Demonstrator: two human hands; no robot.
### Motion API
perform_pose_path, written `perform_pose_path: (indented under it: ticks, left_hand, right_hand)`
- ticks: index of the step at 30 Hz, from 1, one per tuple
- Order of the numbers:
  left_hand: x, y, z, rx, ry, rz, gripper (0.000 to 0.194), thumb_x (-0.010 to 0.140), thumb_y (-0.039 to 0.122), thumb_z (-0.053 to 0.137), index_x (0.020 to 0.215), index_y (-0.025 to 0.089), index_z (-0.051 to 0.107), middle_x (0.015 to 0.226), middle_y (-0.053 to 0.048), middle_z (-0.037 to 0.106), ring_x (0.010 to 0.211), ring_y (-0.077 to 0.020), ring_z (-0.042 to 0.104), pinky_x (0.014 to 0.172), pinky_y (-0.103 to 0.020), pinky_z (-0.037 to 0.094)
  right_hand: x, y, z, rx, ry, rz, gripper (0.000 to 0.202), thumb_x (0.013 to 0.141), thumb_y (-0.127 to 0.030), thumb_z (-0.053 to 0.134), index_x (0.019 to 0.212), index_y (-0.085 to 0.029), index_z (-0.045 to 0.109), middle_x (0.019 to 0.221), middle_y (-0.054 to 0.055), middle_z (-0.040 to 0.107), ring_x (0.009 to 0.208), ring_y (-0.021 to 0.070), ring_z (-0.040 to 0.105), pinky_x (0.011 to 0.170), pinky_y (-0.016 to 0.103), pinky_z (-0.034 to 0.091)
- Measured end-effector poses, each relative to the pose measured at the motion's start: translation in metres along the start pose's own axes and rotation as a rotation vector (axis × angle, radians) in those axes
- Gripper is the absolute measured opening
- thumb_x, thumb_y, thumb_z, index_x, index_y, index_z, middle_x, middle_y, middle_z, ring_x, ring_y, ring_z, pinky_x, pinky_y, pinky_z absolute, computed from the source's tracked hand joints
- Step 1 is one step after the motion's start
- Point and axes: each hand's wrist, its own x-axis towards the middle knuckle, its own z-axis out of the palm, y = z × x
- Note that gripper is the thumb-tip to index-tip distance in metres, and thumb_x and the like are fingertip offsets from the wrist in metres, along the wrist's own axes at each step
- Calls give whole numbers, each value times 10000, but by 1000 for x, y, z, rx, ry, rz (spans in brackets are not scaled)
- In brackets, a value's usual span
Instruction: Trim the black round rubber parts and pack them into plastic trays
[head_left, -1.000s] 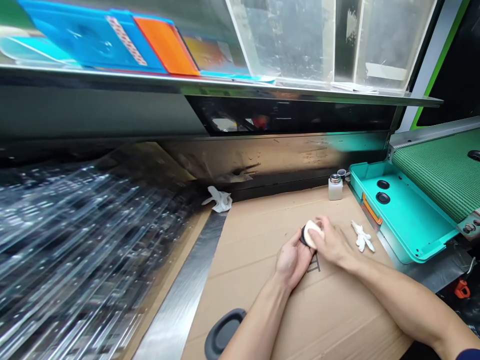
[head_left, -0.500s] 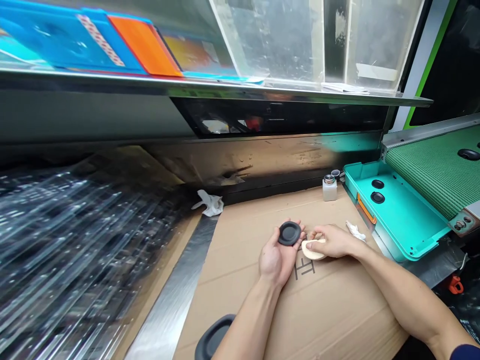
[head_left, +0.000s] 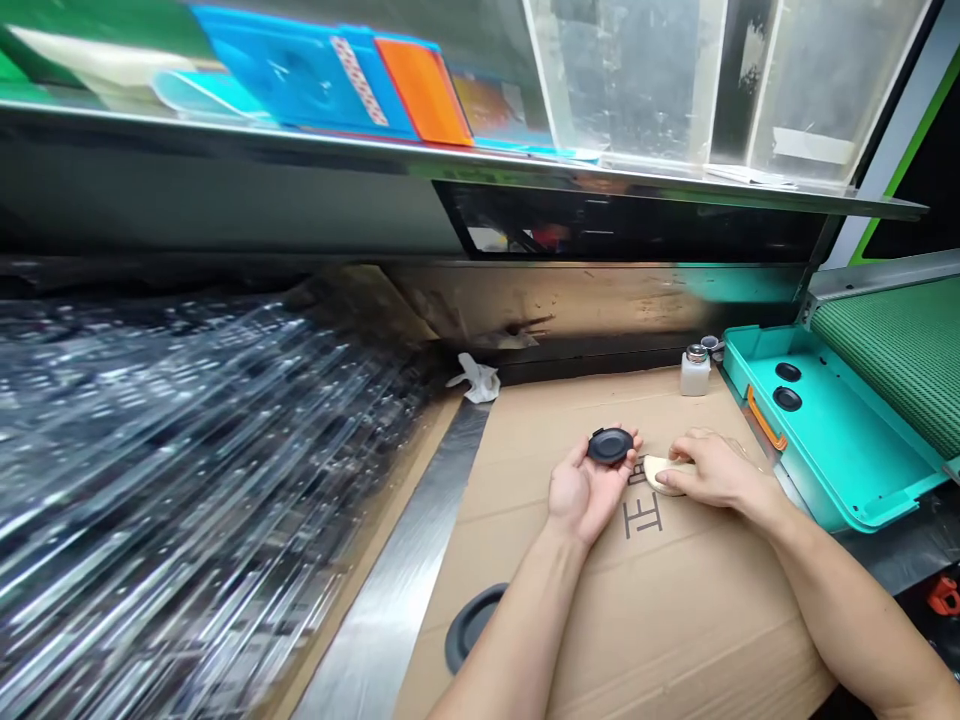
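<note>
On the fingers of my left hand (head_left: 583, 494), palm up, rests a small round black part (head_left: 610, 446) with a raised rim. My right hand (head_left: 712, 470) pinches a cream-coloured flat pad (head_left: 663, 474) just to the right of it, apart from the black part. Both hands are over a cardboard sheet (head_left: 555, 420) with dark pen strokes on it. A larger black ring-shaped piece (head_left: 471, 628) lies on the cardboard, partly hidden by my left forearm.
A turquoise tray (head_left: 874, 450) with two black parts sits at the right, beside a green conveyor belt (head_left: 900, 330). A small white bottle (head_left: 695, 372) stands at the back. Crumpled white tissue (head_left: 478, 380) and stacked clear plastic (head_left: 187, 480) are to the left. A metal shelf (head_left: 525, 170) crosses above.
The view has swung left, so everything appears further right. The black part in my left hand is now tilted to a flatter angle. My right hand still holds the pad.
</note>
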Motion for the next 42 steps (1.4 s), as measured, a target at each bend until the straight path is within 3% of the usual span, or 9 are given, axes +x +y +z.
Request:
perform_pose_path:
  ticks: [6, 11, 13, 16, 21, 24, 29, 37, 42]
  left_hand:
    - [0, 2, 0, -47, -9, -22, 435, 1047, 407, 345, 1071, 54, 599, 1137, -253, 647, 830, -219, 690, 594, -258, 589]
    - [1, 2, 2, -62, 23, -16, 525, 1052, 458, 288, 1095, 35, 598, 1044, -235, 666, 734, -182, 660, 546, -235, 563]
    - [2, 1, 2, -28, 33, -14, 540, 1053, 464, 272, 1084, 36, 601, 1012, -227, 672, 716, -176, 656, 548, -235, 557]
    - [3, -4, 0, 120, 33, 23, 558, 1048, 484, 265, 1045, 47, 612, 918, -199, 683, 638, -161, 636, 522, -236, 529]
    - [2, -20, -8, 650, -24, 200, 586, 970, 638, 384, 1010, 109, 635, 705, -86, 665, 436, -120, 503, 368, -207, 338]
    - [-1, -28, -12, 899, -38, 249, 645, 919, 718, 387, 862, 130, 644, 584, -48, 619, 387, -117, 454, 352, -217, 302]
    - [-4, -32, -14, 1161, -46, 279, 712, 910, 750, 321, 589, 168, 576, 443, -45, 529, 373, -128, 445, 390, -242, 340]
    - [-3, -35, -14, 1201, -43, 309, 683, 913, 722, 328, 562, 183, 557, 447, -43, 538, 375, -153, 466, 378, -265, 326]
    - [-12, -29, -8, 1278, -173, 317, 692, 957, 627, 288, 538, 167, 591, 446, -41, 536, 404, -138, 471, 450, -257, 363]
  right_hand:
    - [-5, -7, -12, -59, -149, 9, 333, 918, -556, 623, 866, -239, 711, 875, 28, 712, 779, 191, 642, 625, 268, 327]
    - [-4, 17, -30, -357, -23, 405, 373, 959, -517, 548, 977, -188, 723, 1002, 133, 723, 899, 276, 680, 700, 304, 398]
    - [-2, 28, -31, -420, -85, 475, 337, 938, -462, 583, 980, -160, 727, 1017, 168, 719, 925, 298, 685, 722, 319, 418]
    - [2, 34, -25, -373, -143, 360, 229, 943, -342, 592, 924, -155, 724, 969, 160, 724, 902, 271, 685, 728, 303, 420]
    - [8, 15, -5, 52, 141, -144, 160, 1007, -246, 547, 915, -175, 657, 910, 59, 691, 872, 174, 628, 765, 242, 416]
    - [9, 0, 12, 208, 253, -296, 153, 1024, -205, 511, 1001, -183, 661, 929, 43, 666, 878, 160, 607, 791, 231, 424]
    - [7, -11, 31, 69, 280, -212, 154, 1015, -255, 544, 1018, -217, 692, 909, 29, 639, 804, 156, 597, 694, 233, 389]
    - [8, -15, 32, -135, 306, -173, 221, 1019, -286, 502, 937, -204, 690, 904, 35, 672, 790, 159, 598, 673, 261, 333]
    - [8, -11, 27, -113, 227, -184, 197, 970, -246, 568, 811, -194, 673, 835, 17, 674, 779, 148, 598, 665, 256, 317]
